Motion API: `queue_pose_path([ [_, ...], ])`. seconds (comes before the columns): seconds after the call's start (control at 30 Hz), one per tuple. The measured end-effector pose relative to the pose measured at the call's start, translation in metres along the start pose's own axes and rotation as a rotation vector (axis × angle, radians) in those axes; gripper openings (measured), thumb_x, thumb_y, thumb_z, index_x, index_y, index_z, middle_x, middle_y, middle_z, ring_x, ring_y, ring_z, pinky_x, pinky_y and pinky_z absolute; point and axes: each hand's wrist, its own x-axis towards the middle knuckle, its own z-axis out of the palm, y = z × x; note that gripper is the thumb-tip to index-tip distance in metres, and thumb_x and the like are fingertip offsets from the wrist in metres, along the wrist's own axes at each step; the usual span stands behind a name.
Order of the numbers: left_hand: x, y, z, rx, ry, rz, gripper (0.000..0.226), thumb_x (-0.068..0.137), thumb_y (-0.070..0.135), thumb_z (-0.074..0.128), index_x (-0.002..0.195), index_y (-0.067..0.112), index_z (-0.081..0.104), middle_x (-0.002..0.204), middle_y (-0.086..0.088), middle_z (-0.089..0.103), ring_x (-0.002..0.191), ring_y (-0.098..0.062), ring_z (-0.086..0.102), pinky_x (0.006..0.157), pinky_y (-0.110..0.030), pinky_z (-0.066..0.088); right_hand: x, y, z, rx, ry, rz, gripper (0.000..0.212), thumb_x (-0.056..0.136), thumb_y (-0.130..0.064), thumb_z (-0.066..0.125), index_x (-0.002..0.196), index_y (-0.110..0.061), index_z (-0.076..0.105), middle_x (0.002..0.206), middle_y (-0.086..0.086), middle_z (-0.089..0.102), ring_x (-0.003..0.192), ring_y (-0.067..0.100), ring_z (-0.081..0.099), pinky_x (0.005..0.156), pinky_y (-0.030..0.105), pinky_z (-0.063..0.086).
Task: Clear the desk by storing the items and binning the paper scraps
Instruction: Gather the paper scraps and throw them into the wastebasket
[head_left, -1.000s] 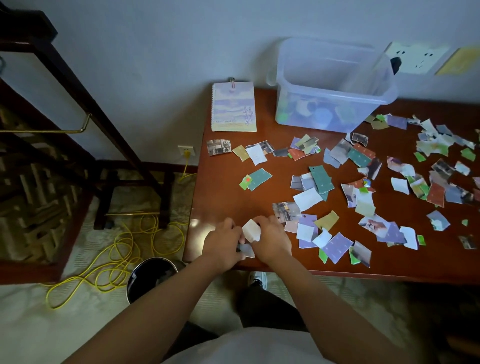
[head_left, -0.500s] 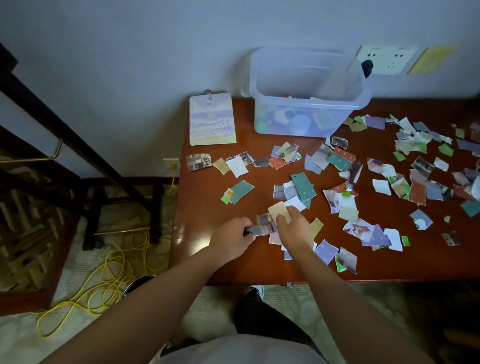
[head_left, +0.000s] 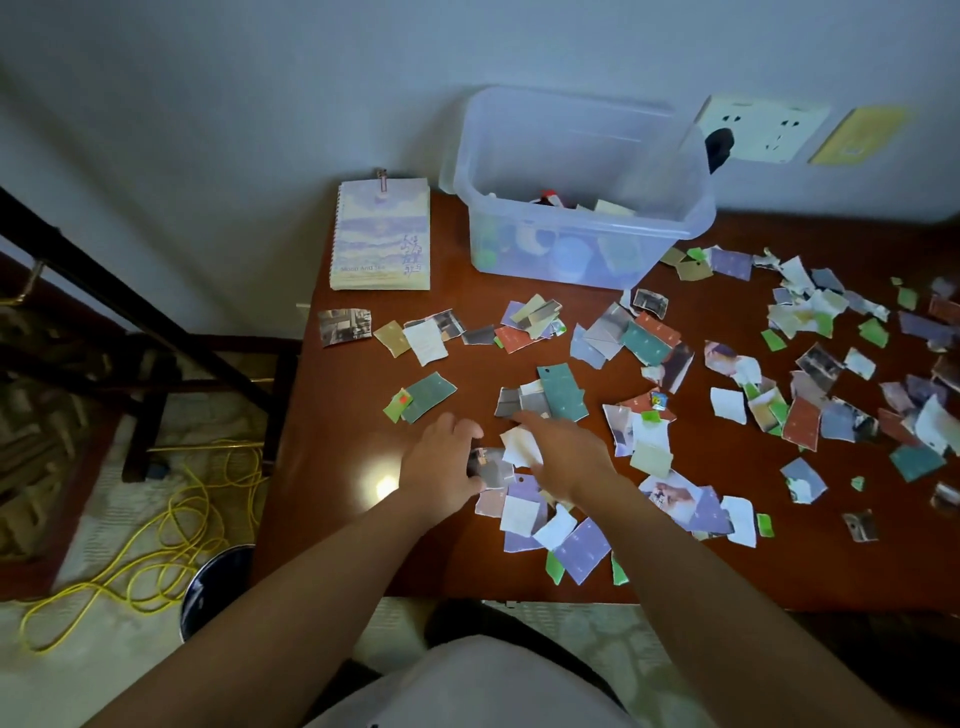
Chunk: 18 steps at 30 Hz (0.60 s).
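Now gathering scraps. Left hand (head_left: 441, 467) curls round small wad of scraps (head_left: 488, 467) above near-left part of desk (head_left: 332, 447). Right hand (head_left: 569, 457) reaches forward over pile, fingers loosely bent. Cream scrap (head_left: 522, 446) sits at its thumb side; pinched or not, cannot tell. Loose scraps (head_left: 810, 415) litter desk, thickest to right. Best way: feed pieces flat into wad, squeeze firmly, empty into bin (head_left: 218, 587) on floor at left before wad spills.
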Motion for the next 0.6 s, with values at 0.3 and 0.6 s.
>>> queue_pose_path([
  [0.3, 0.005, 0.009, 0.008, 0.117, 0.045, -0.043, 0.037, 0.078, 0.032, 0.075, 0.106, 0.023, 0.052, 0.113, 0.001, 0.056, 0.103, -0.018, 0.05, 0.085, -0.033, 0.051, 0.013, 0.0, -0.007, -0.17, 0.076, -0.08, 0.066, 0.075, -0.028, 0.08, 0.132, -0.025, 0.048, 0.133, 0.004, 0.05, 0.123, 0.024, 0.047, 0.097, 0.038, 0.048],
  [0.6, 0.003, 0.001, 0.004, -0.184, -0.054, -0.171, 0.029, 0.096, 0.021, 0.054, 0.124, 0.015, 0.052, 0.127, -0.006, 0.057, 0.116, -0.023, 0.056, 0.093, -0.034, 0.047, -0.013, 0.016, -0.01, 0.33, 0.107, 0.134, 0.046, 0.094, -0.032, 0.059, 0.137, -0.022, 0.048, 0.138, 0.004, 0.055, 0.124, 0.025, 0.054, 0.1, 0.038, 0.046],
])
